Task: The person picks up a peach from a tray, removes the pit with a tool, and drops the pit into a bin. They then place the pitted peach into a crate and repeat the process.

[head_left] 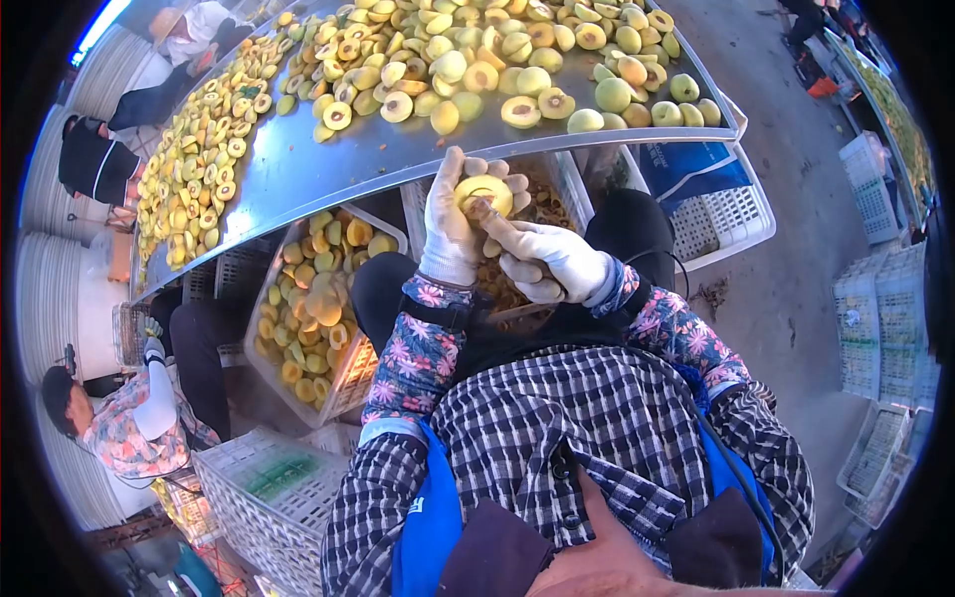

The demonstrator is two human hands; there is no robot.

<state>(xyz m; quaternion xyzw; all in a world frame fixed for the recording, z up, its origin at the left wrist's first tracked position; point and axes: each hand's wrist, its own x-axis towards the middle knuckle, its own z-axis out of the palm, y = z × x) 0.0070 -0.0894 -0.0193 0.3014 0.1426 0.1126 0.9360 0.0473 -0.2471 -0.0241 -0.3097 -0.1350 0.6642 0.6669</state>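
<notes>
The step in hand looks like pitting a halved fruit: the left hand, in a white glove, cups a fruit half with its cut face turned up, fingers curled round its rim, while the right hand, also gloved, is clenched on a small tool whose tip meets the hollow at the middle of the fruit; the tool is mostly hidden in the fist, so its kind cannot be told. The fruit half sits just below the near edge of the metal table, over the person's lap. By my judgement the next move calls for a short, controlled twist or scoop at the core, with the left hand holding the half steady so the flesh does not split. The fruit half is round, pale yellow, with a darker ring round the central hollow. On the table lie many more cut halves, faces up, and some whole greenish fruits toward the far right. A crate of yellow pieces stands under the table to the left, and another seated person works at the near left.
</notes>
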